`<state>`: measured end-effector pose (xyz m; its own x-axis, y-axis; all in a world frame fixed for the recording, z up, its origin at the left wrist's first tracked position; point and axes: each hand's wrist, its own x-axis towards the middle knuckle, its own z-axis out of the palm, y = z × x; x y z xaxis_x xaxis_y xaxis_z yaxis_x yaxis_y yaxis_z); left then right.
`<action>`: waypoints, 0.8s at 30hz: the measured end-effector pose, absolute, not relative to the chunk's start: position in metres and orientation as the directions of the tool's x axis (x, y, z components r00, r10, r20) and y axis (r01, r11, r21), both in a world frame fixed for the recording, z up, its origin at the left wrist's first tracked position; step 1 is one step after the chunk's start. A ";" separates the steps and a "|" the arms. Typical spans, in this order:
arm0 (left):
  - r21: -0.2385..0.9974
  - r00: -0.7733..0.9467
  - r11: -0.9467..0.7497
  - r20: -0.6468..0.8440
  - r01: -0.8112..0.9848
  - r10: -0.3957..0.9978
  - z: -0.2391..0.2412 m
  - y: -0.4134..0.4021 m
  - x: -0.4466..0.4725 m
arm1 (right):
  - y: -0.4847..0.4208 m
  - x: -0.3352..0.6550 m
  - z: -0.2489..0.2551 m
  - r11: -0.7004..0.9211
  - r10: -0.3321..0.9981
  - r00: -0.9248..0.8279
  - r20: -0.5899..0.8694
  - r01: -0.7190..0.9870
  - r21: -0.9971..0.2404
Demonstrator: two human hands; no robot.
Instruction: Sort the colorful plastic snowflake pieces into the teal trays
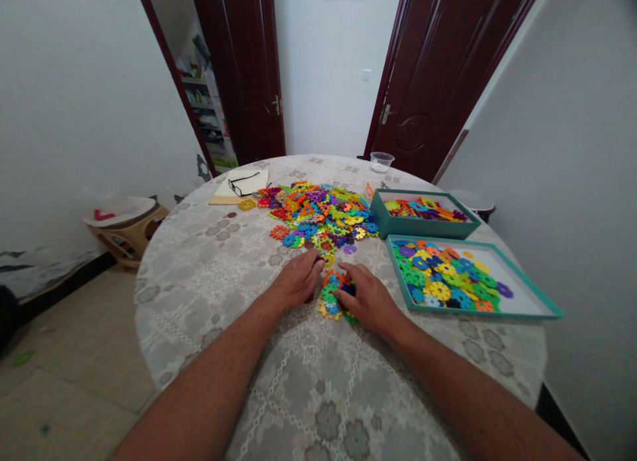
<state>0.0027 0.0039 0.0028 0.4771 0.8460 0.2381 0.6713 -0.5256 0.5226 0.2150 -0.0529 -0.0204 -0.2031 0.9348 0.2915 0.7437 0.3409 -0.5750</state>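
Note:
A small joined cluster of coloured plastic snowflake pieces (330, 294) lies on the round table (209, 262) between my hands. My right hand (365, 300) rests on its right side, fingers curled over the pieces and pinching them. My left hand (297, 279) lies palm down just left of the cluster, fingertips touching loose pieces near the big pile (321, 212). The pile of many-coloured snowflake pieces spreads across the table's middle, beyond both hands.
Two teal trays stand at the right: a near shallow one (527, 307) and a far deeper one (423, 226), both holding coloured pieces. Glasses (243, 183) lie on a notebook at the far left. A clear cup (381, 160) sits at the far edge. A low stool (127, 225) stands left.

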 end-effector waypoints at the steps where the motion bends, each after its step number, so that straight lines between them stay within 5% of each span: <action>1: 0.518 0.481 -0.533 0.245 0.669 0.842 0.003 0.004 0.003 | -0.051 0.216 -0.021 0.341 0.934 -0.195 0.298 0.731 -0.590; 15: 0.675 0.494 -0.468 0.174 0.570 0.852 0.012 0.000 0.001 | -0.046 0.238 -0.018 0.207 0.973 -0.028 0.231 0.558 -0.804; 24: 0.698 0.643 -0.553 0.173 0.455 0.746 0.010 -0.003 0.007 | -0.059 0.215 -0.001 0.097 0.983 -0.176 0.057 0.230 -0.968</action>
